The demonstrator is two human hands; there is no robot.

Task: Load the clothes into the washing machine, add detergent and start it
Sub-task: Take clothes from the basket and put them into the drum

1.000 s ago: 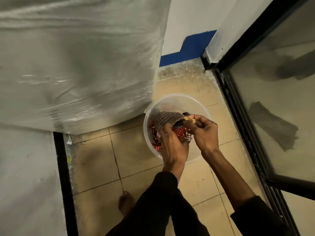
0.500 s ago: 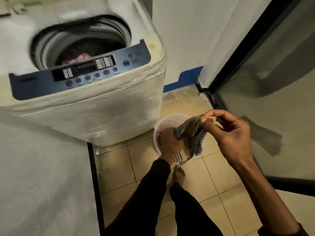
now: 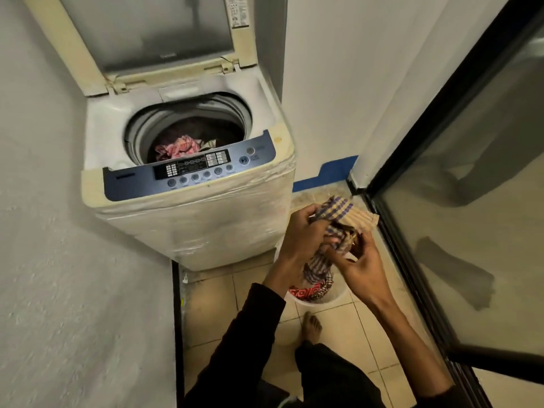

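Note:
A white top-loading washing machine (image 3: 188,219) stands against the wall with its lid (image 3: 147,39) raised. Pink and dark clothes (image 3: 179,147) lie in its drum. To the right of the machine, my left hand (image 3: 303,234) and my right hand (image 3: 357,260) both grip a checked purple and tan cloth (image 3: 341,216), held bunched above a clear plastic basin (image 3: 321,301) on the floor. Red patterned clothes (image 3: 309,290) remain in the basin.
A blue control panel (image 3: 188,175) with buttons runs along the machine's front edge. A grey wall (image 3: 73,260) closes the left side. A black-framed glass door (image 3: 456,201) stands on the right. My bare foot (image 3: 312,325) rests on the tan floor tiles.
Both hands lifted the checked cloth out of the basin and up beside the machine. My view rose from the floor to the open drum and raised lid.

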